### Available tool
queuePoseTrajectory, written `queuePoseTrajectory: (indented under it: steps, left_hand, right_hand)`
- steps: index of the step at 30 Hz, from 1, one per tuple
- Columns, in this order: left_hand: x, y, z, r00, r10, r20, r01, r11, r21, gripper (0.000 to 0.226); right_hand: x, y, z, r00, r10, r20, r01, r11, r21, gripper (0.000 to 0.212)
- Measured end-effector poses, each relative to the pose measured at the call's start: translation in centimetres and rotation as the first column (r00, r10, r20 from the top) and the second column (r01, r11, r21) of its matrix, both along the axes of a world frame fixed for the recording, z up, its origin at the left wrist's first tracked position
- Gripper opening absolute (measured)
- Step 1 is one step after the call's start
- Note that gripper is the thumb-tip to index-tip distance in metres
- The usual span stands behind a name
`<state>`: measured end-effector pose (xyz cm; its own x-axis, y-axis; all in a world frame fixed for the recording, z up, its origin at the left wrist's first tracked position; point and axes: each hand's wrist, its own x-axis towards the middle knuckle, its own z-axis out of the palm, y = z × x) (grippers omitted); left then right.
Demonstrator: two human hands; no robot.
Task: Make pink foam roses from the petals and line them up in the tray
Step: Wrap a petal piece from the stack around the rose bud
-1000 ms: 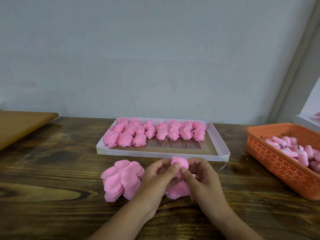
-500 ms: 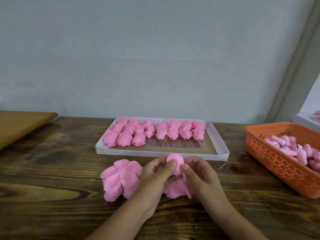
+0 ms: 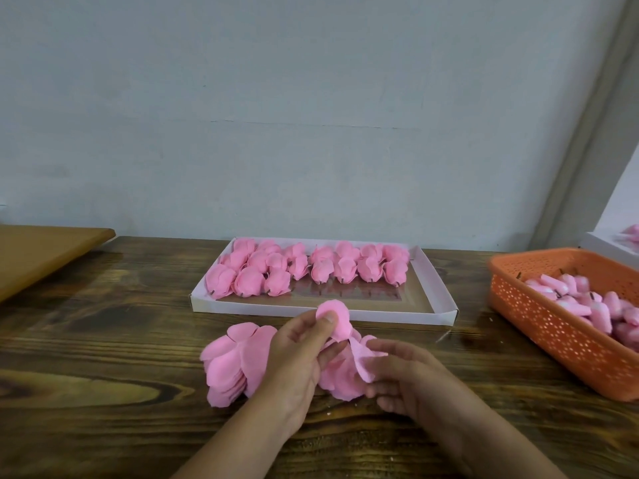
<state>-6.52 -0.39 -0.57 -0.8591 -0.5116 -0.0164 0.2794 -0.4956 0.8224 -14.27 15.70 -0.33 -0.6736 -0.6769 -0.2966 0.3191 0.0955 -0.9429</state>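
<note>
Roses (image 3: 311,267) in tray (image 3: 435,292), basket (image 3: 539,319) to its right

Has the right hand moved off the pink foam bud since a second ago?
Yes. The right hand dropped toward the near table edge, away from the white tray; only the left hand holds the bud.

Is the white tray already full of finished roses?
No. The roses fill only the far part of the tray; its near strip lies bare.
</note>
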Motion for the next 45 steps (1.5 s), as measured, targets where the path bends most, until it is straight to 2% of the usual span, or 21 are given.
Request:
queuePoseTrajectory:
  steps: [3,6,8,15,19,21,24,25,27,30,34,38,42,45]
  left_hand:
    - [0.0,0.2,-0.3,0.999,0.014,0.05,-0.007,0.989,-0.15,0.034]
    - [0.0,0.5,-0.8,0.989,0.112,0.094,-0.072,0.933,-0.353,0.017]
    - [0.0,0.6,-1.0,0.986,0.145,0.086,-0.09,0.885,-0.456,0.016]
    - [0.0,1.0,-1.7,0.988,0.147,0.035,-0.082,0.717,-0.692,0.021]
    - [0.1,1.2,-1.7,0.99,0.145,-0.001,-0.089,0.608,-0.789,0.021]
    - [0.1,1.2,-1.8,0.991,0.136,-0.019,-0.095,0.582,-0.807,0.016]
    - [0.0,1.0,-2.1,0.992,0.128,0.005,-0.075,0.608,-0.79,0.016]
    - [-0.1,0.9,-2.2,0.992,0.127,0.013,-0.071,0.631,-0.773,0.015]
    - [-0.1,1.0,-2.0,0.993,0.115,0.017,-0.07,0.704,-0.707,0.014]
    - [0.0,1.1,-1.5,0.998,0.062,-0.001,-0.049,0.793,-0.607,0.019]
    - [0.1,1.3,-1.1,1.0,0.021,-0.012,-0.024,0.846,-0.532,0.021]
    - [0.3,1.4,-0.8,1.0,-0.02,-0.004,0.015,0.86,-0.51,0.02]
    - [0.6,1.2,-0.7,0.998,-0.031,0.052,0.054,0.847,-0.528,0.046]
    - [0.7,1.4,-0.5,0.999,-0.035,0.035,0.048,0.84,-0.541,0.041]
  right_hand:
    - [-0.3,0.0,0.2,0.975,-0.222,-0.016,0.22,0.973,-0.072,0.04]
    - [-0.5,0.0,0.7,0.941,-0.334,-0.051,0.323,0.934,-0.155,0.035]
    - [-0.3,-0.1,1.0,0.923,-0.376,-0.082,0.36,0.919,-0.164,0.035]
    - [0.4,-0.2,1.0,0.896,-0.405,-0.181,0.36,0.902,-0.237,0.035]
    - [0.7,-0.5,0.9,0.902,-0.38,-0.205,0.319,0.907,-0.275,0.038]
    - [0.9,-0.7,0.8,0.904,-0.374,-0.21,0.307,0.906,-0.293,0.042]
    - [0.8,-0.6,0.4,0.914,-0.354,-0.197,0.284,0.907,-0.31,0.03]
    - [0.8,-0.6,0.4,0.926,-0.339,-0.168,0.272,0.905,-0.327,0.024]
    - [0.9,-0.5,0.3,0.941,-0.301,-0.154,0.232,0.906,-0.353,0.024]
    - [1.3,-0.7,0.3,0.908,-0.318,-0.273,0.214,0.912,-0.35,0.028]
    - [1.3,-1.1,-0.1,0.849,-0.381,-0.367,0.257,0.904,-0.343,0.026]
    - [1.2,-1.0,-0.2,0.813,-0.395,-0.427,0.263,0.904,-0.336,0.017]
    - [1.3,-1.2,-0.2,0.793,-0.383,-0.475,0.248,0.914,-0.322,0.026]
    - [1.4,-1.1,-0.2,0.782,-0.378,-0.496,0.231,0.914,-0.332,0.024]
